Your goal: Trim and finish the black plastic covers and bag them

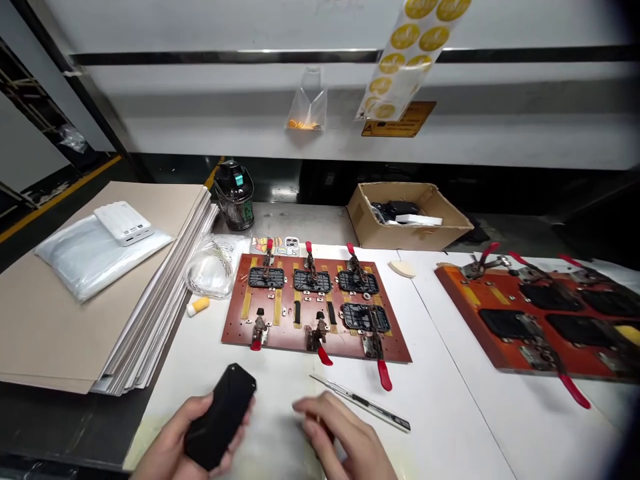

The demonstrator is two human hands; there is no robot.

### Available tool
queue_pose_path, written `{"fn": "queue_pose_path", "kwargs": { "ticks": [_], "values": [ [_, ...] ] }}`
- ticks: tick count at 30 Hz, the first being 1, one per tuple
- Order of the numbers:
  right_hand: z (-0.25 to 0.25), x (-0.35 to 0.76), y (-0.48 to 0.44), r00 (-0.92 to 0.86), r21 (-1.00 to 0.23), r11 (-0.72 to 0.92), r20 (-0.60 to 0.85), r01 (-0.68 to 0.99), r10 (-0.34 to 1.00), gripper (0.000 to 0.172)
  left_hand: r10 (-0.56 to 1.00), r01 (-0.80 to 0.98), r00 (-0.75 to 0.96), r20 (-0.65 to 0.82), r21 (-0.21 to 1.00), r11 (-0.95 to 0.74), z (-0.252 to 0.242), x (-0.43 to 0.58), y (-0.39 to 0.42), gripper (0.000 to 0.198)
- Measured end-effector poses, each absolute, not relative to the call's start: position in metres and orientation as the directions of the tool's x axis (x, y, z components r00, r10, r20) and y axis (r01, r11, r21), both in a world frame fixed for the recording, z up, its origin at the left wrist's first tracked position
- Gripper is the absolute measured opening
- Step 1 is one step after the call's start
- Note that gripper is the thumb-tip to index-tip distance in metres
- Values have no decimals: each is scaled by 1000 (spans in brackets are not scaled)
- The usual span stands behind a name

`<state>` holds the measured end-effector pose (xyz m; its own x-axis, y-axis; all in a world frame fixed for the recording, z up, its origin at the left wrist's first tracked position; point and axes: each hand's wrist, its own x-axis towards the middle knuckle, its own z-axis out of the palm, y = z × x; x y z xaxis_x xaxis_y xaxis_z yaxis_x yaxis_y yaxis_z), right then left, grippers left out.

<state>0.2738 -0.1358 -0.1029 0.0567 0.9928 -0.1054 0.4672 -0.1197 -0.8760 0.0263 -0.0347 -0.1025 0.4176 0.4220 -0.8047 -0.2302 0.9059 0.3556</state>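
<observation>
L hand (173, 437) grips device (221, 417) – long axis fwd-R.

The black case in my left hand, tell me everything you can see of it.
The black case is a dark, plastic-looking block, longer than wide, with angled corners at its far end and small pale spots near them, too small to identify. It is tilted, far end toward the upper right, over the white work surface. Your left hand grips it, thumb on one long side, fingers on the other.
</observation>
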Motion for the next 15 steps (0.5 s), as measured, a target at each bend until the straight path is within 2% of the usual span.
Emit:
{"fn": "queue_pose_path", "kwargs": {
  "ticks": [1,3,6,8,10,12,15],
  "values": [
    [-99,267,-129,98,-912,-166,-139,375,985,28,333,-268,546,-768,217,939,-98,35,-43,57],
    [-96,256,-118,129,-952,-256,-237,166,963,35,240,-258,703,-670,75,963,-93,51,-54,56],
    [-98,249,-114,56,-931,-347,-354,-114,934,40,217,-233,762,-610,55,971,-94,66,-59,49],
    [-101,252,-116,42,-902,-373,-390,-216,920,42,211,-215,759,-616,69,974,-97,69,-60,50],
    [-104,257,-120,59,-887,-387,-413,-250,909,43,242,-184,732,-637,157,970,-102,70,-62,53],
    [-108,262,-123,73,-885,-388,-419,-257,905,43,295,-91,678,-673,322,942,-105,71,-65,53],
    [-113,265,-128,92,-900,-367,-397,-235,913,38,431,107,588,-684,594,798,-108,73,-67,55]
  ]
}}
